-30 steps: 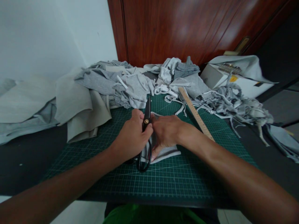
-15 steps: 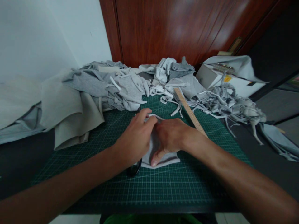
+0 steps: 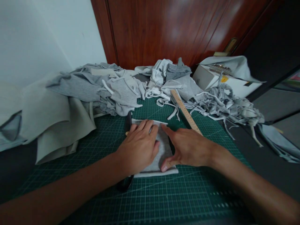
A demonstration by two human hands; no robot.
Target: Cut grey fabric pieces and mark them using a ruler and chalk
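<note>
Room over the near mat (image 3: 150,203); scissors (image 3: 128,121) bar left, ruler (image 3: 185,111) right, fabric heap (image 3: 124,89) behind

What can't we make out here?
Head view, scissors: part of the handles, hidden by the left hand.
Head view, grey cloth: left part, under the left hand.
Head view, wooden ruler: markings, too small to read.
Head view, leftmost pale fabric: left end, cut off by the left edge.

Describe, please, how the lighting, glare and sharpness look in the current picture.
Head view: dim light, with soft glare on the door; head view: dark shadow on the mat below the right forearm; head view: the pale cloth blurs toward the left edge, the black scissors show little detail.
</note>
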